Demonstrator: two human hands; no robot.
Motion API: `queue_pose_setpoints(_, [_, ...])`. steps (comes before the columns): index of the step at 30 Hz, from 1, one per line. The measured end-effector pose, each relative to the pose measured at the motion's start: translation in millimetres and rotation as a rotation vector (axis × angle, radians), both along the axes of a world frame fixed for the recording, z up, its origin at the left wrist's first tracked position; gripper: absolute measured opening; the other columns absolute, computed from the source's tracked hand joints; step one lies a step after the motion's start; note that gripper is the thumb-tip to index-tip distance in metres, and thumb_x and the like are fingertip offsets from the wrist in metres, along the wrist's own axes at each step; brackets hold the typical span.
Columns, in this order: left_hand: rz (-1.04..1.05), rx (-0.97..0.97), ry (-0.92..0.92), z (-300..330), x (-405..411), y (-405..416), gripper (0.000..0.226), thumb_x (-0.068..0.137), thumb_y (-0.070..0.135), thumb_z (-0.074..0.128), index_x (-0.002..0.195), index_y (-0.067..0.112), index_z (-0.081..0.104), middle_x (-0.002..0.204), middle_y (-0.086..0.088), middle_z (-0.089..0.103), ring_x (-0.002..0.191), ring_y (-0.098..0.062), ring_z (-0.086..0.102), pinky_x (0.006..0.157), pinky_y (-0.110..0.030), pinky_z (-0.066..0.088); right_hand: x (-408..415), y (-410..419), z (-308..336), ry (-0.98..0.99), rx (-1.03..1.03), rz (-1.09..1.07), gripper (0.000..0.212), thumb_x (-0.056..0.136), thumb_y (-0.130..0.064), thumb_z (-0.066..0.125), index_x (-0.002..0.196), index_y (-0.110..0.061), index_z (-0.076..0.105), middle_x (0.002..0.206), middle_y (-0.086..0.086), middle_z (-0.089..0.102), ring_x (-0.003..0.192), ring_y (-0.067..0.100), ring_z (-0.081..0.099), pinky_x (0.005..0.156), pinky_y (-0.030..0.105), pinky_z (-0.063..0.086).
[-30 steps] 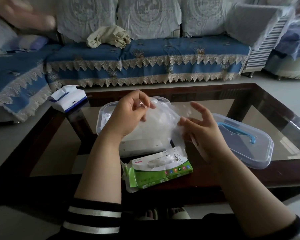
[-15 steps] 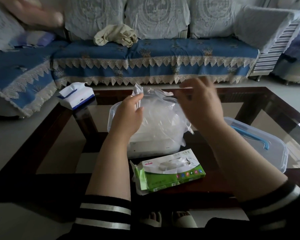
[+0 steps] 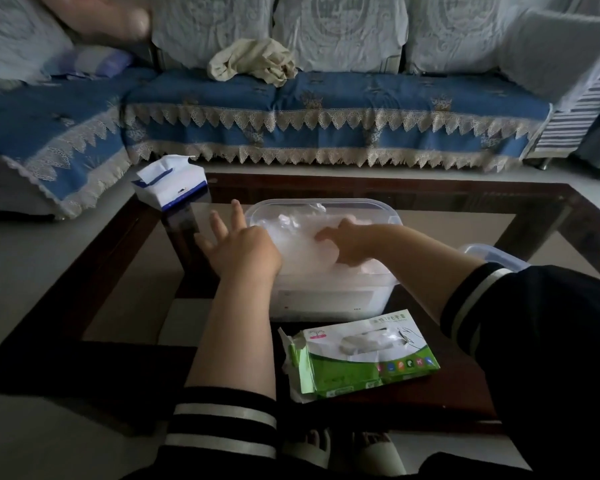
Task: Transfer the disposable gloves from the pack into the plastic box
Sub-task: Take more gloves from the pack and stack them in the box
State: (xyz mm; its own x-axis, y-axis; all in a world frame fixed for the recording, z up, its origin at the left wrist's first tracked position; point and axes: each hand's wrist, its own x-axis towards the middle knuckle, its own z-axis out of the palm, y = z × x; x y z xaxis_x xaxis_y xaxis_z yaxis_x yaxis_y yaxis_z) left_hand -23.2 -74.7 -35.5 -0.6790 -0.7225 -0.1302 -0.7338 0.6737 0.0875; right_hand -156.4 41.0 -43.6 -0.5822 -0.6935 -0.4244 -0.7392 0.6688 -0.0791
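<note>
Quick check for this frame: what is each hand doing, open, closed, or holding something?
Left hand: open, fingers spread beside the plastic box, holding nothing.
Right hand: inside the box, on the gloves; grip cannot be told.

Plastic box [image 3: 326, 292] sits on table [image 3: 430, 195], between the 2 hands: left hand [image 3: 243, 247] at its left wall, right hand [image 3: 350, 244] inside it on top of gloves [image 3: 291, 230]. Glove pack [image 3: 364, 355] lies on table nearer the person than both hands, below the right hand. Lid [image 3: 492, 256] right of right hand, behind the sleeve. Tissue pack [image 3: 170, 181] beyond and left of left hand. Sofa [image 3: 326, 109] behind table, cloth [image 3: 253, 62] on it.
</note>
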Motion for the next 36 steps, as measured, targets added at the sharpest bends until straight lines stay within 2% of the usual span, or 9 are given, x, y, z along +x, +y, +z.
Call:
queue_pose_setpoints(8, [0.015, 0.037, -0.056, -3.0, -4.4, -5.9, 0.065, 0.089, 0.022, 0.060, 0.147, 0.039, 0.037, 0.160, 0.005, -0.023, 0.146, -0.035, -0.017, 0.115, -0.062, 0.003, 7.8, 11.9, 18.2, -0.041, -0.096, 0.026, 0.068, 0.089, -0.041, 0.063, 0.146, -0.019, 0.035, 0.149, 0.005, 0.038, 0.130, 0.023, 0.044, 0.110, 0.035, 0.031])
queue_pose_setpoints(11, [0.005, 0.045, -0.052, 1.8, -4.0, -1.5, 0.059, 0.091, 0.023, 0.057, 0.146, 0.037, 0.040, 0.161, 0.005, -0.020, 0.146, -0.035, -0.017, 0.115, -0.061, 0.004, 14.2, 33.0, 47.4, -0.016, -0.274, 0.010, 0.044, 0.092, -0.029, 0.061, 0.131, -0.011, 0.055, 0.132, 0.006, 0.058, 0.105, 0.015, 0.058, 0.102, 0.030, 0.039])
queue_pose_setpoints(16, [-0.027, -0.005, 0.014, 11.6, 4.0, 10.4, 0.051, 0.097, 0.024, 0.049, 0.147, 0.024, 0.040, 0.164, 0.002, -0.003, 0.148, -0.034, -0.007, 0.117, -0.054, 0.009, 27.3, 79.6, 58.3, 0.158, -0.962, -0.265, 0.014, 0.094, -0.023, 0.058, 0.101, -0.016, 0.068, 0.085, -0.008, 0.067, 0.065, -0.004, 0.054, 0.071, 0.017, 0.049])
queue_pose_setpoints(19, [-0.133, -0.113, 0.354, 17.8, 15.6, 21.7, 0.032, 0.098, 0.020, 0.046, 0.126, 0.021, 0.061, 0.147, -0.008, 0.041, 0.135, -0.031, 0.034, 0.106, -0.044, 0.035, 64.7, 109.3, 50.4, 0.064, -1.201, -0.290, 0.019, 0.095, -0.030, 0.052, 0.081, -0.022, 0.060, 0.067, -0.007, 0.062, 0.057, 0.002, 0.059, 0.061, 0.016, 0.052])
queue_pose_setpoints(23, [-0.340, 0.170, 0.840, 30.7, 33.2, 58.6, 0.017, 0.100, 0.024, 0.049, 0.102, 0.022, 0.066, 0.086, 0.007, 0.067, 0.074, -0.009, 0.063, 0.065, -0.026, 0.051, 98.7, 125.8, 15.0, -0.121, -0.783, -0.182, 0.034, 0.086, -0.051, 0.054, 0.075, -0.022, 0.067, 0.070, -0.004, 0.069, 0.063, 0.006, 0.064, 0.064, 0.025, 0.055])
queue_pose_setpoints(26, [-0.496, 0.536, 0.589, 30.0, 46.4, 81.6, 0.011, 0.097, 0.023, 0.057, 0.093, 0.021, 0.067, 0.073, 0.007, 0.070, 0.061, -0.007, 0.067, 0.064, -0.027, 0.055, 99.5, 124.1, -21.6, -0.077, -0.449, -0.051, 0.029, 0.082, -0.048, 0.066, 0.106, -0.032, 0.068, 0.109, -0.012, 0.063, 0.099, 0.007, 0.055, 0.087, 0.031, 0.047])
queue_pose_setpoints(28, [-0.592, 0.525, 0.307, 22.3, 47.8, 89.3, 0.008, 0.091, 0.026, 0.065, 0.095, 0.023, 0.071, 0.084, 0.009, 0.072, 0.076, -0.007, 0.068, 0.078, -0.032, 0.056, 96.7, 122.1, -38.0, -0.095, -0.401, -0.025, 0.039, 0.080, -0.043, 0.071, 0.117, -0.033, 0.063, 0.116, -0.012, 0.054, 0.112, 0.012, 0.045, 0.094, 0.032, 0.041])
queue_pose_setpoints(32, [-0.640, 0.395, -0.076, 0.7, 44.5, 99.6, 0.045, 0.084, 0.038, 0.073, 0.124, 0.021, 0.060, 0.120, 0.002, 0.064, 0.106, -0.017, 0.060, 0.094, -0.036, 0.050, 96.2, 120.1, -45.8, -0.081, -0.490, -0.082, 0.019, 0.080, -0.036, 0.072, 0.098, -0.028, 0.071, 0.105, -0.011, 0.055, 0.106, 0.014, 0.048, 0.088, 0.034, 0.044])
queue_pose_setpoints(36, [-0.613, 0.304, -0.159, -24.3, 40.3, 102.9, 0.065, 0.081, 0.045, 0.074, 0.134, 0.020, 0.046, 0.130, 0.001, 0.057, 0.114, -0.022, 0.056, 0.094, -0.038, 0.048, 101.6, 119.5, -42.0, -0.099, -0.584, -0.135, 0.006, 0.085, -0.028, 0.069, 0.082, -0.025, 0.073, 0.095, -0.009, 0.059, 0.083, 0.018, 0.064, 0.075, 0.032, 0.050])
